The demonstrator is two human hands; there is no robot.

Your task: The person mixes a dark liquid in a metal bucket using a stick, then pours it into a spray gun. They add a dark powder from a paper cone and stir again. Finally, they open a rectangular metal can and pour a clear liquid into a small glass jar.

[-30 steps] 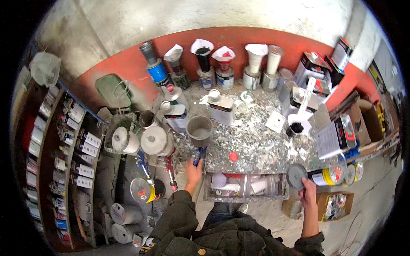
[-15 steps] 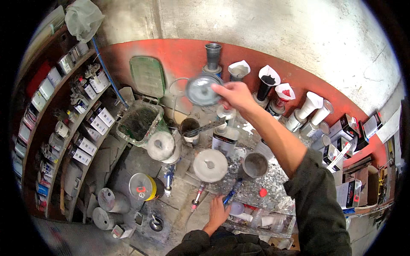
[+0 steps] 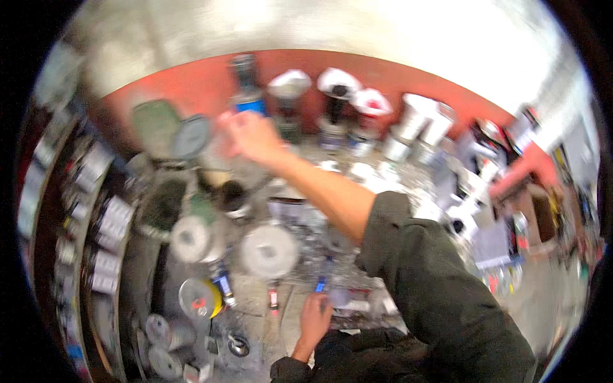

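The picture is motion-blurred. My right hand (image 3: pixel 252 137) reaches far out to the back left over a cluttered paint bench (image 3: pixel 300 319). A round grey lid (image 3: pixel 191 136) hangs just left of its fingertips, above a dark green bin (image 3: pixel 159 204); blur hides whether the fingers still touch it. My left hand (image 3: pixel 315 319) rests at the bench's front edge, closed on the end of a blue-handled tool (image 3: pixel 321 284). Two cans with white lids (image 3: pixel 268 250) (image 3: pixel 191 237) stand between the hands.
Cans topped with paper funnels (image 3: pixel 338 83) line the red wall band at the back, beside a blue can (image 3: pixel 246 96). Shelves of small boxes (image 3: pixel 102 210) run down the left. A yellow can (image 3: pixel 201 297) sits low left. Boxes and tins crowd the right.
My right arm swung from the right side of the bench across to the back left with the grey lid. The lid now sits left of the fingertips. My view turned left.
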